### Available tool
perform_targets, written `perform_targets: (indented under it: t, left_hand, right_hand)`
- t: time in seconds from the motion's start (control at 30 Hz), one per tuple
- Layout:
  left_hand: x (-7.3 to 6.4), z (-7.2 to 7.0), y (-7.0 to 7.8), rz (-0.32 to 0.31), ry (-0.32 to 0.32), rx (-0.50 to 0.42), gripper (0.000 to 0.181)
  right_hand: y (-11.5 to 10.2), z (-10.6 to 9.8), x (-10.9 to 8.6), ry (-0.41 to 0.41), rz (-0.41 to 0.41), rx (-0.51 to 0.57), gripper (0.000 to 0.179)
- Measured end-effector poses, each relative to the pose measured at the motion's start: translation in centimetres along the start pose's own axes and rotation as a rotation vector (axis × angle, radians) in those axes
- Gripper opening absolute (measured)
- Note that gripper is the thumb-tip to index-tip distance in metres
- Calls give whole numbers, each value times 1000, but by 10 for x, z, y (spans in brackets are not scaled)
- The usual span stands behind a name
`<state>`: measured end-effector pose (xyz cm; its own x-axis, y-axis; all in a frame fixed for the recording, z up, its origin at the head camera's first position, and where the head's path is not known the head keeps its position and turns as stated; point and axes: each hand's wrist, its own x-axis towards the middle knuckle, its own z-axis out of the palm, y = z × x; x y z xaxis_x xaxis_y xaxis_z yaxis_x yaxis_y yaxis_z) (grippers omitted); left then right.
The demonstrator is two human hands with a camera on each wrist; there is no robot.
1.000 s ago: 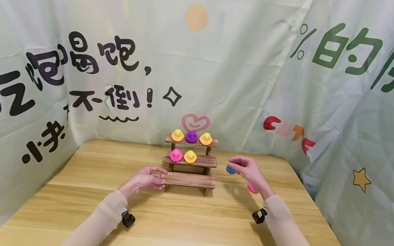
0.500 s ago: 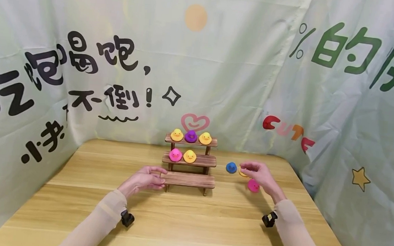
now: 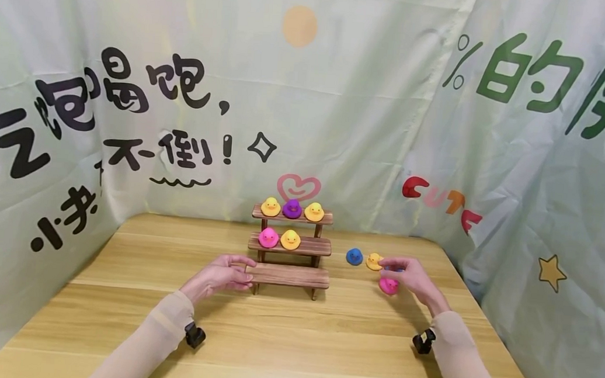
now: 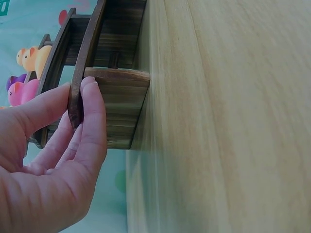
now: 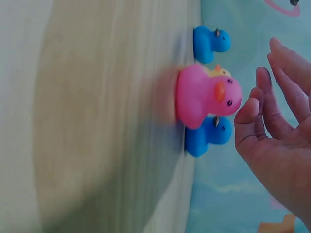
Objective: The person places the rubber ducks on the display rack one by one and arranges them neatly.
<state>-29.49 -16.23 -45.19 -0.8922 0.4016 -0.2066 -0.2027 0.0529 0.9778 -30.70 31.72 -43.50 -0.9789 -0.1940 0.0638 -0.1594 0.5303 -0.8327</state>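
My left hand grips the left end of the lowest step of a three-tier wooden stand. In the left wrist view, the thumb lies on one face of that board and the fingers on the other. Over at the right, my right hand hovers by a group of rubber ducks, fingers loosely bent and holding nothing. A pink duck sits nearest, with a yellow duck and a blue duck farther left. A second blue duck is mostly hidden by this hand in the head view.
On the top tier sit two yellow ducks flanking a purple duck. The middle tier carries a pink duck and a yellow duck. A printed cloth hangs behind the wooden table.
My right hand has left the blue duck, passed over the yellow one and moved right and nearer, uncovering both. The left hand stays on the stand.
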Motion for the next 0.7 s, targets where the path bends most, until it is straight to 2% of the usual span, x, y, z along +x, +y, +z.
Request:
perform_targets:
  t: [0.13, 0.33, 0.53, 0.7]
  left_hand:
    - [0, -1, 0, -1, 2, -5, 47]
    - [0, -1, -1, -1, 2, 2, 47]
    - [0, -1, -2, -2, 7, 1, 46]
    - [2, -1, -2, -2, 6, -3, 45]
  right_hand:
    - [7, -3, -1, -10, 32, -26, 41]
    - [16, -7, -4, -47, 79, 12, 41]
    - [23, -11, -7, -88, 69, 33, 43]
    - [27, -14, -7, -120, 60, 9, 46]
